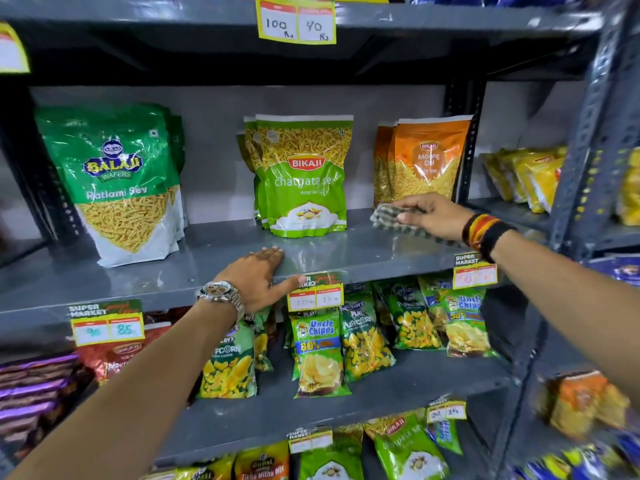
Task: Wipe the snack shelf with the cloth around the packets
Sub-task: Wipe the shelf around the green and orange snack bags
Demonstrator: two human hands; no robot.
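The right hand [433, 216] presses a striped cloth [391, 221] flat on the grey shelf [214, 254] — right at the foot of the orange packet [426, 164], with the light green packet [304, 178] just beside it. The left hand [258, 275] lies open, holding nothing, on the shelf's front edge. A dark green packet [121, 178] stands well apart, far left.

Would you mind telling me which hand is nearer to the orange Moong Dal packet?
Right. The right hand presses the cloth on the shelf just in front of the orange Moong Dal packet. The left hand rests on the shelf's front edge, well left of it.
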